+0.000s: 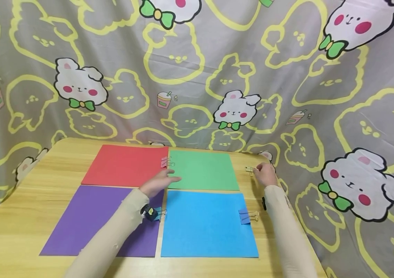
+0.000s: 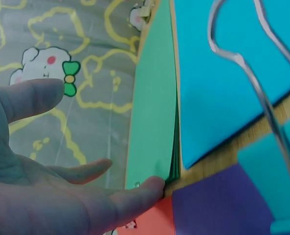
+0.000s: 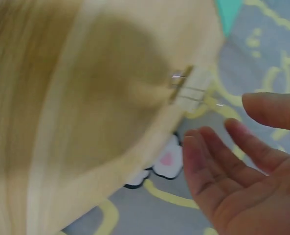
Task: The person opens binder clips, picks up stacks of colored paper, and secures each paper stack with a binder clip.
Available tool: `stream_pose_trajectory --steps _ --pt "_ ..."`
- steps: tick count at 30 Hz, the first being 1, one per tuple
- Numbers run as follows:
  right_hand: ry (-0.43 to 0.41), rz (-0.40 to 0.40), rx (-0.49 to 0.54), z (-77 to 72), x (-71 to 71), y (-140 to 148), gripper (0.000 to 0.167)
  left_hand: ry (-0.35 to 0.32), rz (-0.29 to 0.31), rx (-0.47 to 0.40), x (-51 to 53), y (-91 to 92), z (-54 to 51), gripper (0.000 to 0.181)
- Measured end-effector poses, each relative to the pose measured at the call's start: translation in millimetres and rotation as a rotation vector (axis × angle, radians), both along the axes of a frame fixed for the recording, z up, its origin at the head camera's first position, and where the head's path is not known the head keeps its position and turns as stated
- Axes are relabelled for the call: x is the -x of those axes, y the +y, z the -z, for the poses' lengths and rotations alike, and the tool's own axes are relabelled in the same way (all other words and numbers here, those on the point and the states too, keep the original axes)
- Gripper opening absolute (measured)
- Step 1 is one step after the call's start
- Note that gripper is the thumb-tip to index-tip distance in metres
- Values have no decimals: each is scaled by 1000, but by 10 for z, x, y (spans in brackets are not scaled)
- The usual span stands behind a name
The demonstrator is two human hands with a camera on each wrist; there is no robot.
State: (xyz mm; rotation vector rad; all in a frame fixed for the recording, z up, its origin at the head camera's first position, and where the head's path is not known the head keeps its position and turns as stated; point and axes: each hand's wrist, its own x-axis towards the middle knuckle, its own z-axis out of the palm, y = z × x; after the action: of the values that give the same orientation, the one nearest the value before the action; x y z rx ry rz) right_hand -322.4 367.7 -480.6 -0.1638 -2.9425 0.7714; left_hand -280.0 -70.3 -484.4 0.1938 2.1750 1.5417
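My left hand point(image 1: 156, 183) reaches over the inner corners of the red paper stack point(image 1: 124, 164) and purple stack point(image 1: 96, 220), its fingers spread and holding nothing. In the left wrist view a fingertip overlaps the near edge of the green stack point(image 2: 152, 112); whether it touches I cannot tell. A pink binder clip point(image 1: 164, 162) sits at the red stack's right edge, just beyond that hand. To the right, my right hand point(image 1: 266, 175) is beside a pale yellow binder clip point(image 1: 250, 169) on the table. In the right wrist view, its thumb and fingers are apart, near this clip.
A blue stack point(image 1: 207, 224) bears a blue binder clip point(image 1: 244, 216) on its right edge. A teal binder clip point(image 1: 158, 213) is at the purple stack's right edge, partly behind the left wrist camera. A patterned curtain point(image 1: 183, 58) hangs around the wooden table point(image 1: 16, 216).
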Motion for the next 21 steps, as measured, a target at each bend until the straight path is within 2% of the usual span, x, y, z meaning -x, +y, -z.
stream_pose_trajectory --steps 5,10,12,16,21 --pt "-4 -27 -32 191 160 19 48 -38 -49 -34 27 64 12 80" --pt "-57 -78 -108 295 183 13 53 -56 -91 -82 31 137 27 80" --pt "-74 -83 -145 316 172 5 50 -57 -105 -99 34 160 38 79" --pt "-79 -69 -165 341 153 -5 43 -100 -159 -155 55 196 52 78" --pt "-51 -41 -175 351 150 -21 16 -132 -226 -211 86 238 27 77"
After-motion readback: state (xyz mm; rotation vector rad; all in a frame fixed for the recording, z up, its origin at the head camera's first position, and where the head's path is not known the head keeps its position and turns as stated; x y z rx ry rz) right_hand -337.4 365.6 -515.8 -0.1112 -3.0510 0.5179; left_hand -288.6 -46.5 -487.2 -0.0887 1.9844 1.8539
